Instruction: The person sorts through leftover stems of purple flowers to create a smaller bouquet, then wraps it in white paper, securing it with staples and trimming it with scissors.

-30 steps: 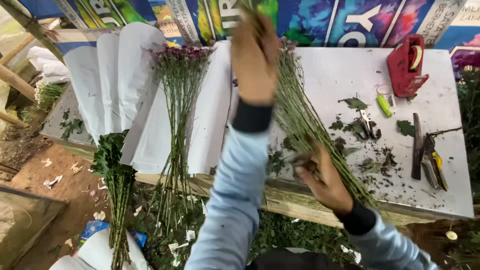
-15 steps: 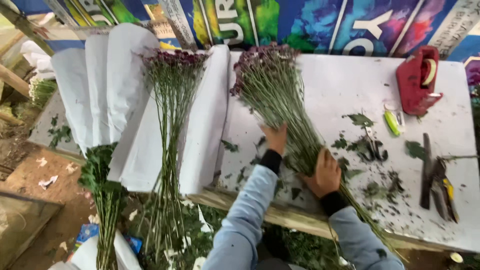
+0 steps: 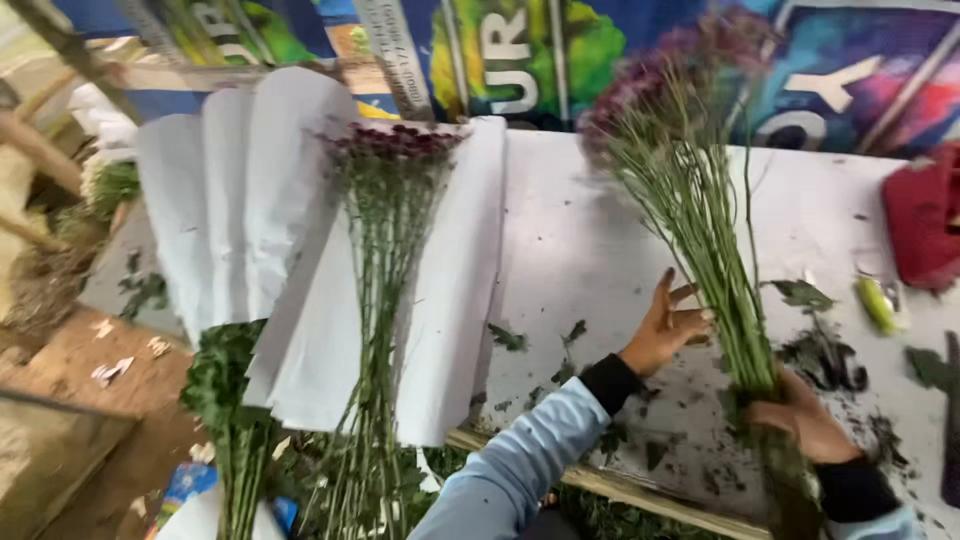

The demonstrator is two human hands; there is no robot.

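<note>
My right hand (image 3: 800, 420) grips a bunch of long green stems with purple flower heads (image 3: 690, 200), held tilted over the white table (image 3: 580, 250). My left hand (image 3: 668, 325) is spread open beside the stems, fingertips touching them, palm just above the table. A second bunch of dark red flowers (image 3: 385, 260) lies on sheets of white wrapping paper (image 3: 230, 200) to the left, its stems hanging over the table's front edge.
A red box-like object (image 3: 925, 215) sits at the far right. Cut leaves and green debris (image 3: 830, 350) litter the table near my hands. Another leafy bunch (image 3: 230, 400) hangs below the paper. A colourful banner (image 3: 520, 50) runs behind the table.
The purple bunch has shifted right and stands more upright. My left hand has come off the stems and opened beside them; my right hand keeps its grip lower down.
</note>
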